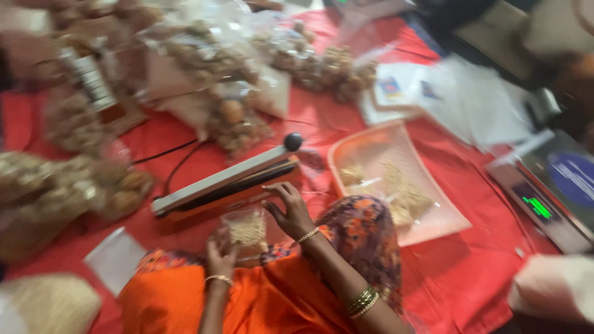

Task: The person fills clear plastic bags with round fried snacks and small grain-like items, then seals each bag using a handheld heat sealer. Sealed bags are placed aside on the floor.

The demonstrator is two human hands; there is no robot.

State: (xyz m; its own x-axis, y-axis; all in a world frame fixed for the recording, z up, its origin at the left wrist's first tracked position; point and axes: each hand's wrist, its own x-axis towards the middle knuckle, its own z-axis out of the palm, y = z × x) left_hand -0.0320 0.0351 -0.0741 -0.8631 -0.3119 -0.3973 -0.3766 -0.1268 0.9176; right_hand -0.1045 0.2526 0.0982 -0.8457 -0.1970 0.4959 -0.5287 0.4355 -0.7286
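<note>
Orange cloth (272, 303) lies nearest; at twelve o'clock the small filled pouch (246, 230) is pinched by the left hand (221, 253), while right hand (291, 207) fingers rest on the sealer (226, 182); the pouch mouth is best kept flat

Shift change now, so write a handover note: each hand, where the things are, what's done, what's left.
Left hand holds a small clear bag of pale snack, mouth up toward the heat sealer.
Right hand rests fingers on the sealer's front edge; its arm is raised.
Pink tray of loose snack lies right; scale beyond.
Done: bag filled; filled bags lie left.
Left: this bag looks unsealed.
</note>
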